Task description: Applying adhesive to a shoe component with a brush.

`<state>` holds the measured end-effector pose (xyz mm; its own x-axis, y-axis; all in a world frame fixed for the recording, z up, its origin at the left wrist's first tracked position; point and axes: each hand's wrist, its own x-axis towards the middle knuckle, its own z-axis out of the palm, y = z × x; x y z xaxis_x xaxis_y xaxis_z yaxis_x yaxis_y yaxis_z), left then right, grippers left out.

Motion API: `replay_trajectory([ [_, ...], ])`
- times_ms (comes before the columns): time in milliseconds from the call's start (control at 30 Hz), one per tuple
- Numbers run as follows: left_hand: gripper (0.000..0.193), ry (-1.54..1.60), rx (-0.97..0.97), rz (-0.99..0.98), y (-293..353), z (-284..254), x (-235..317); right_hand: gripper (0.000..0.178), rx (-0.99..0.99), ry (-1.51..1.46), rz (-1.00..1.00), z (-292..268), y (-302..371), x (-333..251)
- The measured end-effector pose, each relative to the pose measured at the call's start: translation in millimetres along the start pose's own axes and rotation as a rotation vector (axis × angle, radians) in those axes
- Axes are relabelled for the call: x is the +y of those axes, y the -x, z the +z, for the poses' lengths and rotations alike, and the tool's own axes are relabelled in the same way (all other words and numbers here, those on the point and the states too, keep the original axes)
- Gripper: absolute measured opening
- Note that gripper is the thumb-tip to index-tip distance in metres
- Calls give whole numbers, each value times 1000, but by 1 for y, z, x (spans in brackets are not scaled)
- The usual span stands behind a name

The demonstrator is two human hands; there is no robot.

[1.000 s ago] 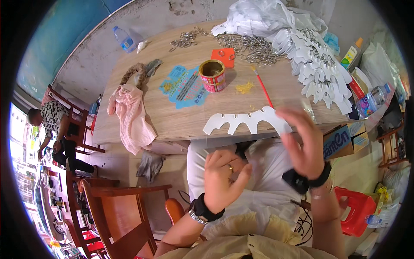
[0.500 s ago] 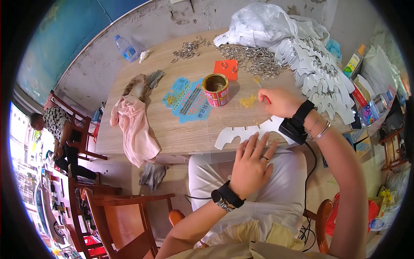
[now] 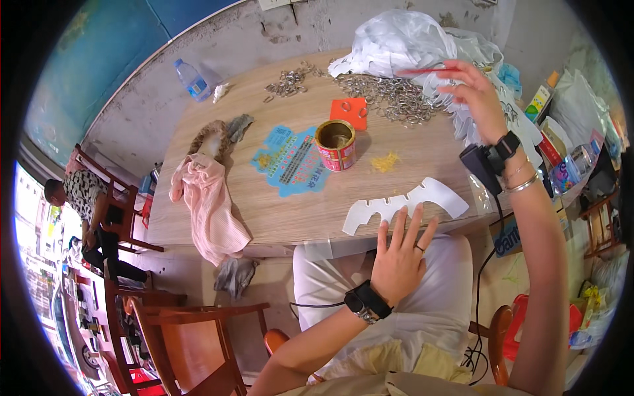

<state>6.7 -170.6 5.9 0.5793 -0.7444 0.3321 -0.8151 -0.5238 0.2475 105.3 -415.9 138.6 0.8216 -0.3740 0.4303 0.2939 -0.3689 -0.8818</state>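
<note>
White curved strip [image 3: 429,191] lies flat near the front edge of the wooden table [image 3: 271,228], with little cuts along its top side.

Far on the left, a person in a spotted shirt [image 3: 86,191] sits on a brown chair and leans forward. Closer in is a wooden chair [image 3: 181,336] with nobody on it. On the table, a clear bottle [image 3: 193,82] stands at the back, and a pink cloth [image 3: 208,208] hangs over the front edge. A fuzzy brown ring [image 3: 197,135] touches the top of the cloth. Next comes a flat blue sheet [image 3: 281,165], and just beside it an open red tin [image 3: 337,157] stands upright. Behind the tin is an orange card [image 3: 350,113] with two metal rings on it. A few yellow bits [image 3: 385,162] lie to the right of the tin.

The left hand [image 3: 399,264] is flat, with its fingers spread wide and their tips over the low side of the strip. Behind, many metal rings [image 3: 399,99] lie in a heap by a white plastic bag [image 3: 399,43].

The right hand [image 3: 481,102] is up in the air, pinching a thin red stick [image 3: 429,70], which looks blurry. Its other fingers are loosely bent. White cut pieces [image 3: 461,125] are piled behind this hand.
</note>
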Motion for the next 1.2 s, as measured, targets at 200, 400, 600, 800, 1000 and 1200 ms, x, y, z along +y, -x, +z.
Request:
replay_trajectory([
  [200, 67, -97, 193, -22, -1, 28, -3, 31, 20, -77, 24, 29, -17, -19],
  [400, 65, -64, 293, -56, -3, 34, 2, 35, -237, -2, -190, 92, -10, -27],
  [600, 63, -53, 269, -63, -3, 29, 5, 25, -242, 186, -267, 132, -11, -10],
  [800, 63, -59, 274, -60, -1, 34, 2, 24, -322, 272, -197, 145, -5, -17],
  [1000, 64, -17, 268, -58, 0, 35, 3, 23, -333, 379, -334, 155, -4, 9],
  [1200, 64, -2, 268, -57, 0, 34, 3, 25, -310, 599, -559, 157, -6, 12],
])
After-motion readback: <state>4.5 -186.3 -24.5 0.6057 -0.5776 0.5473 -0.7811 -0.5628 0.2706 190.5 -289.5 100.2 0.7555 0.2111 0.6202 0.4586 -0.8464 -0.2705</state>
